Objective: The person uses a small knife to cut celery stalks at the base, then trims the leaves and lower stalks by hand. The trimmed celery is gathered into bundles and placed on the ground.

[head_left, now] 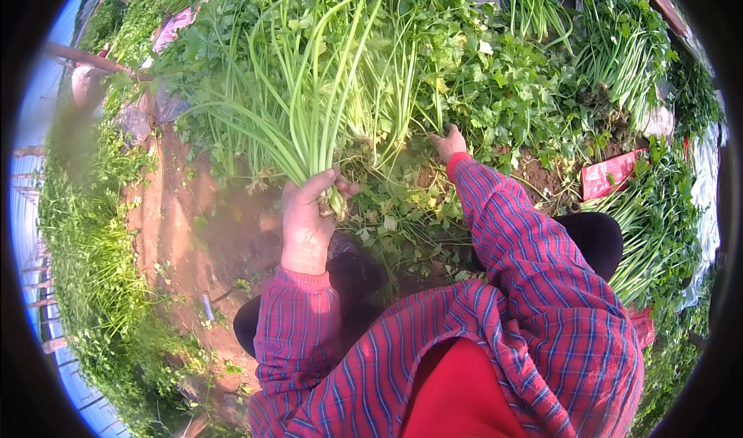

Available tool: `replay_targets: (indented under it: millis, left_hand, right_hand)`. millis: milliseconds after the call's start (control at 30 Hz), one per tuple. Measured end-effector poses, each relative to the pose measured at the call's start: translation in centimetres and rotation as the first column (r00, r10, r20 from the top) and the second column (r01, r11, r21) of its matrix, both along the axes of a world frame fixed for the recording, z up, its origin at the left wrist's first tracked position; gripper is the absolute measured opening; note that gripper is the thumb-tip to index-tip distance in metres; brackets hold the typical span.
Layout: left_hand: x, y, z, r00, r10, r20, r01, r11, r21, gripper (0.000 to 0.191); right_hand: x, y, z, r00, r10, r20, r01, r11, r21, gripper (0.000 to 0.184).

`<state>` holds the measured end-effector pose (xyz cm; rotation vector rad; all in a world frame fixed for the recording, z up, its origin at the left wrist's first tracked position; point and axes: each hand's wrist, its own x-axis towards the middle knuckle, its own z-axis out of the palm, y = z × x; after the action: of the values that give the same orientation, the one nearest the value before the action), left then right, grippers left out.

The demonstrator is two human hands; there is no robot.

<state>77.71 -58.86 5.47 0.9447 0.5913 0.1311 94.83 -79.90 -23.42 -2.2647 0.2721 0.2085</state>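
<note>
My left hand (313,209) is closed round the lower stalks of a bunch of celery (316,113), with the root ends showing below the thumb and the long green stalks fanning upward. To the right, my right hand (450,144) reaches down among leafy celery plants (493,84), its fingertips at the base of a thin stalk; leaves partly hide them, and whether they grip it I cannot tell. More celery stalks (400,95) stand upright between and beyond both hands. Yellowed leaves and stems (395,206) lie on the soil below.
Bare brown soil (180,206) runs along the left. A red plastic sheet or bag (610,175) lies at the right, near piled celery bunches (627,246). A wooden pole (96,59) crosses at upper left, with pink material (174,27) beyond. White plastic sheeting (705,206) edges the far right.
</note>
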Motion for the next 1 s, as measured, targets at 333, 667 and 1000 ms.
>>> replay_targets:
  millis: [333,667,1000]
  left_hand:
    - [2.5,2.0,1.3,0.948,0.099,0.304,0.02,0.93,-0.368,0.022]
    - [2.8,2.0,2.5,0.974,0.108,0.197,-0.033,0.936,-0.351,0.018]
    - [6.4,1.1,0.4,0.978,0.186,0.094,-0.125,0.884,-0.45,0.016]
  right_hand:
    - [7.4,-7.8,19.5,0.819,0.408,-0.404,-0.373,0.913,0.166,0.022]
    - [2.2,-24.9,49.5,0.901,0.394,0.182,-0.388,0.919,-0.065,0.029]
    - [15.9,-36.3,61.3,0.734,-0.046,0.677,0.004,0.998,0.064,0.033]
